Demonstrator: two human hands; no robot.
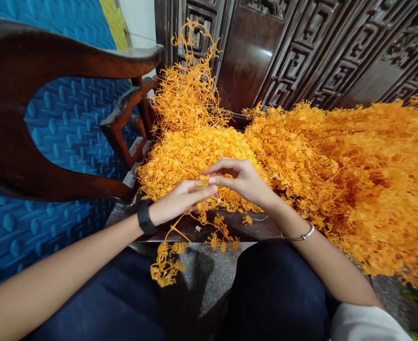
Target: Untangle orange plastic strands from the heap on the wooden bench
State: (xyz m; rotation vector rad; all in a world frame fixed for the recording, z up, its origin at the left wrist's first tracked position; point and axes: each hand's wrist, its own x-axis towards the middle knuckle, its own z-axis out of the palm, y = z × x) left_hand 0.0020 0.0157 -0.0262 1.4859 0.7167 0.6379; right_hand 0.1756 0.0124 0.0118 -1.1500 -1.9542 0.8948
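A big heap of tangled orange plastic sprigs [301, 156] covers the seat of a dark carved wooden bench [251, 227]. My left hand [183, 199], a black band on its wrist, lies at the front of the heap with fingers together, pinching an orange sprig [209, 203]. My right hand [240, 177], with a silver bangle on the wrist, curls its fingers over the same spot and its fingertips meet the left hand's. One strand of sprigs [166, 265] hangs over the seat's front edge between my knees.
The bench's curved armrest [52, 61] rises at the left, its carved back panel [301, 47] behind the heap. Blue padded foam mats [63, 128] cover the surface beyond the armrest. My dark blue trousers [123, 303] fill the foreground, speckled stone floor [205, 279] between them.
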